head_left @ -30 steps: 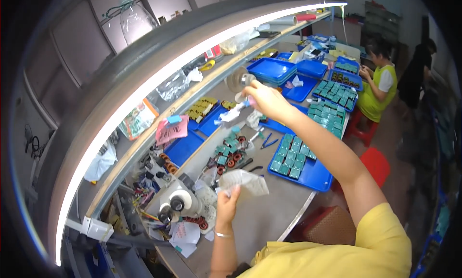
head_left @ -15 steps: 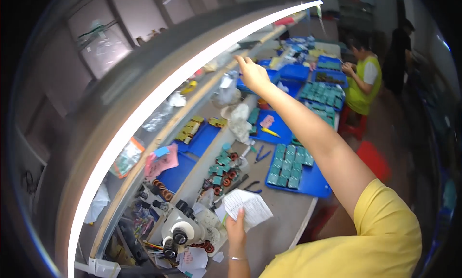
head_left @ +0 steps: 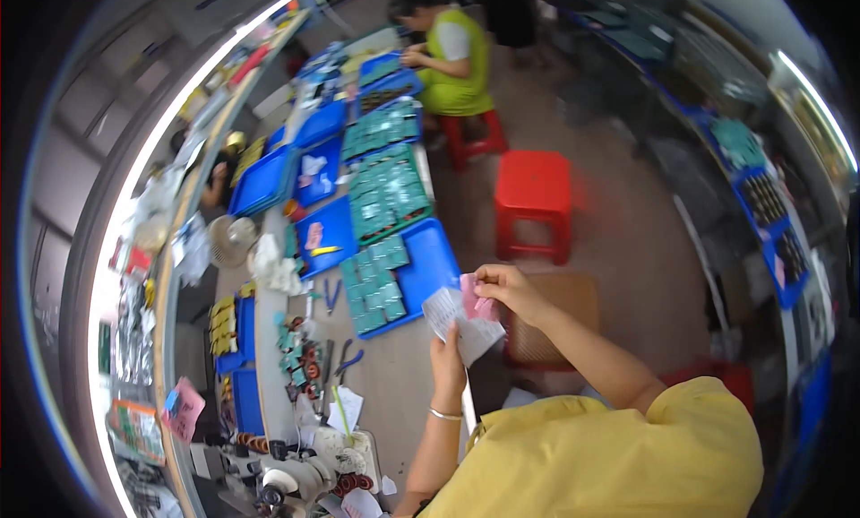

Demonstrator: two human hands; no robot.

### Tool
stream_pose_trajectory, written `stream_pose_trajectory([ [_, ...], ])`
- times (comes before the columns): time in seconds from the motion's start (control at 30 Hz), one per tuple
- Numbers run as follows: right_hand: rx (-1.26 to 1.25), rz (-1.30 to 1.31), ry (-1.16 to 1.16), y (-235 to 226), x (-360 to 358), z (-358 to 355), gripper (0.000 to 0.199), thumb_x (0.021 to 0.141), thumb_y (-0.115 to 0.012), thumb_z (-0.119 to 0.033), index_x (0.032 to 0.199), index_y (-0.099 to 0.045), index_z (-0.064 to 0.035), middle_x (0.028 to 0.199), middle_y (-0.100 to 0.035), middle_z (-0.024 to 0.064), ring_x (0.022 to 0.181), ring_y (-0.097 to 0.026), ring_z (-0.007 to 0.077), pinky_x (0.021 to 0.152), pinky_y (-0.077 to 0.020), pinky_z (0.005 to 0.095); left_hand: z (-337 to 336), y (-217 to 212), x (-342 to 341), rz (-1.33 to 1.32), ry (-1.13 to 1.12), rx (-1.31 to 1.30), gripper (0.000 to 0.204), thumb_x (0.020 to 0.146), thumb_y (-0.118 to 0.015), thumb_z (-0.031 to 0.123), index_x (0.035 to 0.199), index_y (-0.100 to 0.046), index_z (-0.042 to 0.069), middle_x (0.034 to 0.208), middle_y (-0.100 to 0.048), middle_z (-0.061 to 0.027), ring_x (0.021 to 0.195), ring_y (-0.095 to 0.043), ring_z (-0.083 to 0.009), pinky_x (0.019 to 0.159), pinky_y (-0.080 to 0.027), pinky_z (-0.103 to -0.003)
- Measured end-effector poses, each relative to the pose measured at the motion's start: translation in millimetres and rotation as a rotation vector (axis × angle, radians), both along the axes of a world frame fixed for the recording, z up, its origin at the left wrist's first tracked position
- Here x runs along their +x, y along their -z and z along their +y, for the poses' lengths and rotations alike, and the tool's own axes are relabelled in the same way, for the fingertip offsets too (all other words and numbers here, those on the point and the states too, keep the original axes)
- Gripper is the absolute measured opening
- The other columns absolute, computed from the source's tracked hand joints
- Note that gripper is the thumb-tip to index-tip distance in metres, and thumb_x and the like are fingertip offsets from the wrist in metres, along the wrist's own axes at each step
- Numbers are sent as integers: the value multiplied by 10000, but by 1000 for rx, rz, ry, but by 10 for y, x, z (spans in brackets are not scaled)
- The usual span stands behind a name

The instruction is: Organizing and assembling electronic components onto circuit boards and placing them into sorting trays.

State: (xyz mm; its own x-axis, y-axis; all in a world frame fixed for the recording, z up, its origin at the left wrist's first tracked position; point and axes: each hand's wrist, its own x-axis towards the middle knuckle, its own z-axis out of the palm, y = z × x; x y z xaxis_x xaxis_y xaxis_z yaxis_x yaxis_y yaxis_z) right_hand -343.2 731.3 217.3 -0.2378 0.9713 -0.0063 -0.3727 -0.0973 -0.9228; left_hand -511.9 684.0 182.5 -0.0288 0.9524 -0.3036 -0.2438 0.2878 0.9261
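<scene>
Over the bench's front edge, my left hand [head_left: 448, 367] grips a creased white sheet of paper [head_left: 484, 341] between thumb and fingers. My right hand [head_left: 511, 291] is closed on a small pink paper slip [head_left: 468, 289], held against the upper part of the white sheet. Just beyond both hands lies a blue tray [head_left: 428, 260], partly filled with green blocky components [head_left: 372, 288]. A silver-coloured bracelet circles my left wrist.
A microscope [head_left: 300, 478] stands at the near left, with blue-handled pliers [head_left: 349, 361] beyond it. Blue trays line the bench's far end, where a seated person [head_left: 452, 56] works. A red stool [head_left: 533, 195] and a woven-seat chair [head_left: 564, 316] stand at the right.
My right hand has come down from its raised reach above the bench to the white sheet, now with a pink slip in its fingers. The view has turned right.
</scene>
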Motion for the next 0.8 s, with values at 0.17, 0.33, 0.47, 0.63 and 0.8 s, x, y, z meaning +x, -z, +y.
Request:
stream_pose_trajectory([
  [0.17,3,-35,234,-58,1048,-1039,177,821,-544,-34,989,-564,15,890,-592,18,819,-551,77,733,-443,226,-445,-144,1116,-104,273,12,310,918,-446,222,1065,-531,-37,973,-588,-65,847,-563,-133,768,-452,-273],
  [0.33,199,-567,930,334,2026,-2420,284,732,-608,-67,1010,-581,-19,846,-612,127,755,-589,188,677,-469,290,-1307,122,2317,212,614,76,366,914,-463,322,1088,-534,8,992,-583,-65,863,-566,-155,739,-465,-294],
  [0.47,37,-625,1201,257,2642,-3851,271,733,-623,-104,981,-570,-7,818,-601,136,744,-578,197,629,-452,312,-2424,-129,3267,-21,710,0,259,877,-558,223,877,-575,-36,800,-568,-29,682,-515,-97,575,-424,-240],
  [0.63,-170,-549,1314,630,3298,-5503,354,728,-656,-126,1043,-557,0,738,-599,74,681,-569,155,646,-456,272,-3501,12,4240,155,1340,77,306,902,-512,246,943,-565,-53,882,-580,-43,770,-508,-92,675,-428,-239],
  [0.8,-276,-222,1205,726,3644,-6510,322,711,-685,-157,979,-601,1,758,-630,52,726,-591,124,654,-476,279,-4332,38,4843,134,1590,101,297,879,-553,248,962,-576,-36,909,-580,-28,828,-485,-80,738,-411,-253],
])
